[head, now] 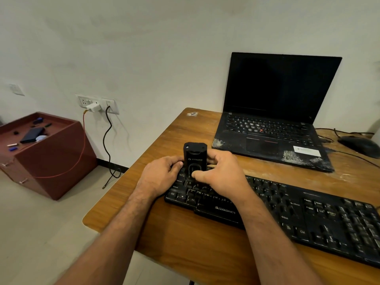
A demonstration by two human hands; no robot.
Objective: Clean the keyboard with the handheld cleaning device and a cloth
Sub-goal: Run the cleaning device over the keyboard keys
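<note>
Here, gripped with both hands: left hand [159,173] curled round the left flank of the handheld cleaning device [195,159], right hand [221,174] wrapped round its right flank, thumb laid across the lower front face. Stood upright on the far-left corner of the keyboard [298,214], lower end down among the keys, whether touching them or just above could not be told. Judged as the blowing or suction step, barely begun at the left end. Best done by keeping the lower end close to the keys, tilting slightly into the gaps between rows, and travelling row by row toward the number pad without pressing hard. Worth steadying the board, since lying near the table [127,194] edge. Counted outward: two hands, one device, one keyboard, one table. Beyond, one open laptop [275,112] with dark screen, touching no hand, one mouse [359,146] at far right, and one red cabinet [51,157] on the floor. No cloth seen anywhere.
</note>
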